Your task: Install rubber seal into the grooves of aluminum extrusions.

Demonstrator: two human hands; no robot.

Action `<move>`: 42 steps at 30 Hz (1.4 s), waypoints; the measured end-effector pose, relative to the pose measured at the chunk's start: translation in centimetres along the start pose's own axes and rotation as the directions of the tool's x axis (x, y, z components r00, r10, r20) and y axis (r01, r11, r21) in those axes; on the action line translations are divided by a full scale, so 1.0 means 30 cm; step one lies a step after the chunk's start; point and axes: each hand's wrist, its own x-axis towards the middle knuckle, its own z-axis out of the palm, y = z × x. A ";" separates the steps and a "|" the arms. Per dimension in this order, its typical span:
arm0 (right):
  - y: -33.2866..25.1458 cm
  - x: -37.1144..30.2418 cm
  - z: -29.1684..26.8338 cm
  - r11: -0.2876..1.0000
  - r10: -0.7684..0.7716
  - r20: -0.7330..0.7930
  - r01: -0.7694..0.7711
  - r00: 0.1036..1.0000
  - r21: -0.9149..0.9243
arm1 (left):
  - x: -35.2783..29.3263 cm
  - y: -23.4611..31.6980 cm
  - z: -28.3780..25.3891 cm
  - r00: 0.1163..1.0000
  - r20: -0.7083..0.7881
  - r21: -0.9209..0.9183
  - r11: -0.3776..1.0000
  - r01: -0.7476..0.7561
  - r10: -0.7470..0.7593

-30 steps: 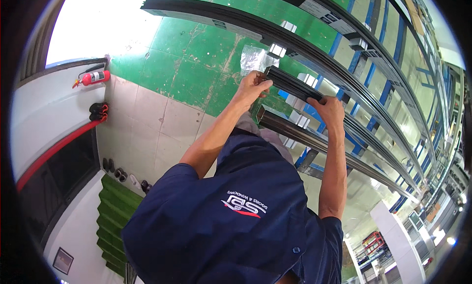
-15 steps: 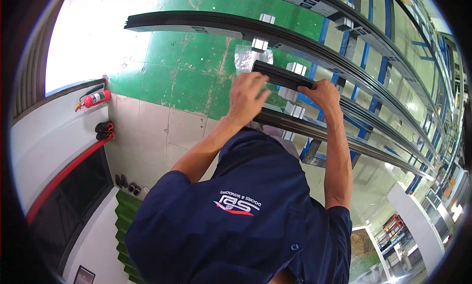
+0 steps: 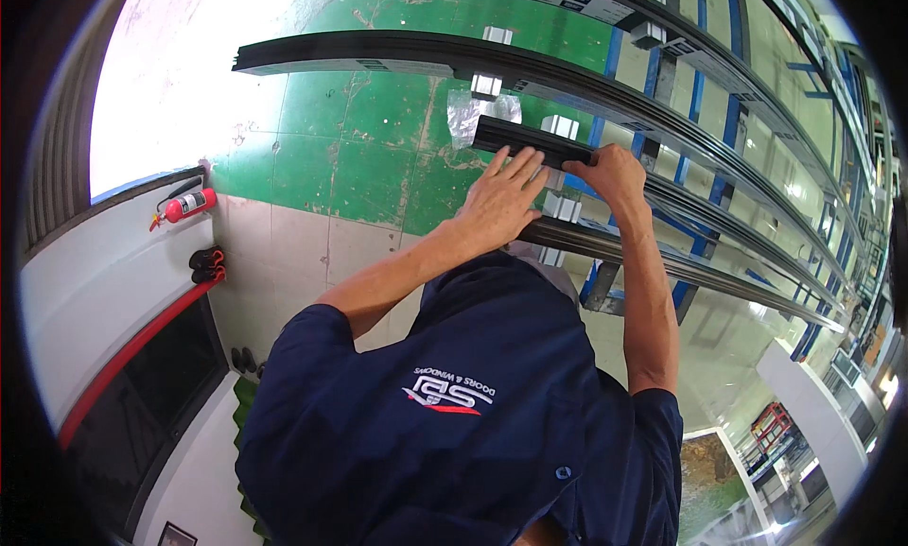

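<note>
The left hand [image 3: 499,201] lies open, palm down and fingers spread, its fingertips over the near side of the black bar [image 3: 498,136] just short of the bar's end; it looks like a touch, not a grip. The right hand [image 3: 610,177] is closed on that same bar farther along, thumb against the near edge and fingers over the top. The bar sits between a dark strip [image 3: 653,256] nearer the person and a longer black length [image 3: 369,51] beyond.

A second ago the left hand pinches the bar's end; then it lifts off, blurred; now it lies flat. So, as I judge it, the right hand alone has a firm hold, and the left only feels or steadies. Against that earlier view, the right hand keeps its place on the bar, and the bar's end is clear of fingers.

Past the end lies crumpled plastic [image 3: 462,117] on the green floor [image 3: 378,173] (easy to slip on, I'd think). Silver blocks [image 3: 561,127] sit by the bars, and a red extinguisher [image 3: 192,203] hangs at the wall.
</note>
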 end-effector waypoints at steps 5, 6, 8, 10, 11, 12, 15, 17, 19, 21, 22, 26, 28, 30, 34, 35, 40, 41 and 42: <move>-0.001 -0.009 -0.004 1.000 -0.010 -0.015 0.010 1.000 -0.004 | 0.004 -0.005 0.009 0.995 0.076 0.128 0.989 -0.068 0.058; 0.004 -0.008 0.001 1.000 -0.001 -0.026 0.001 1.000 -0.004 | 0.017 0.006 0.006 0.996 0.086 0.079 0.996 -0.046 0.039; 0.018 -0.008 0.018 1.000 -0.028 -0.089 0.027 0.996 -0.009 | 0.045 0.026 0.013 0.993 0.084 0.035 0.996 -0.082 0.079; 0.011 -0.020 0.012 1.000 -0.022 -0.081 0.022 0.996 -0.002 | 0.057 0.041 0.042 0.988 0.090 -0.021 0.992 -0.125 0.126; 0.028 -0.025 0.004 1.000 -0.030 -0.066 0.030 0.997 0.005 | 0.053 0.033 0.063 0.991 0.073 0.027 0.993 -0.113 0.110; 0.076 -0.031 0.014 0.993 -0.095 -0.095 0.100 0.991 0.054 | 0.049 0.029 0.079 0.994 0.054 0.073 0.993 -0.096 0.092; 0.252 -0.076 -0.092 0.998 -0.019 0.065 0.015 0.998 0.065 | 0.040 0.030 0.095 0.995 0.037 0.143 0.985 -0.094 0.090; 0.458 -0.129 -0.160 0.981 0.020 0.142 -0.047 0.990 0.190 | 0.038 0.029 0.105 0.995 0.036 0.127 0.987 -0.097 0.093; 0.688 -0.187 -0.187 0.926 -0.006 0.144 -0.048 0.990 0.374 | 0.042 0.040 0.110 0.996 0.031 0.167 0.982 -0.084 0.080; 0.879 -0.225 -0.189 0.867 -0.020 0.067 -0.016 0.998 0.499 | 0.043 0.052 0.115 0.997 0.041 0.178 0.981 -0.079 0.073; 0.920 -0.230 -0.197 0.866 -0.021 0.061 -0.012 0.998 0.500 | 0.042 0.054 0.120 0.997 0.034 0.186 0.980 -0.070 0.065; 1.063 -0.217 -0.185 0.958 0.043 -0.002 -0.041 0.999 0.284 | 0.052 0.085 0.129 0.999 0.016 0.214 0.976 -0.035 0.032; 1.053 -0.213 -0.164 0.974 0.046 -0.068 -0.030 0.997 0.223 | 0.057 0.108 0.141 1.000 0.000 0.213 0.977 0.000 0.000; 1.077 -0.182 -0.148 0.971 0.049 -0.089 -0.027 0.995 0.237 | 0.059 0.130 0.155 1.000 -0.020 0.224 0.974 0.028 -0.024; 1.110 -0.143 -0.142 0.980 0.057 -0.087 -0.039 0.995 0.195 | 0.079 0.189 0.184 0.992 -0.093 0.262 0.959 0.106 -0.084; 1.098 -0.143 -0.153 0.989 0.058 -0.071 -0.048 0.996 0.137 | 0.084 0.210 0.199 0.992 -0.084 0.269 0.957 0.110 -0.091; 1.058 -0.125 -0.215 0.993 0.089 0.061 -0.093 0.994 0.066 | 0.237 0.420 0.299 0.973 -0.148 0.159 0.967 0.199 -0.176; 1.054 -0.124 -0.223 0.994 0.080 0.058 -0.084 0.995 0.068 | 0.297 0.514 0.327 0.972 -0.154 0.164 0.965 0.205 -0.180; 1.047 -0.123 -0.230 0.996 0.079 0.097 -0.082 0.992 0.033 | 0.359 0.612 0.360 0.991 -0.131 0.092 0.994 0.051 -0.039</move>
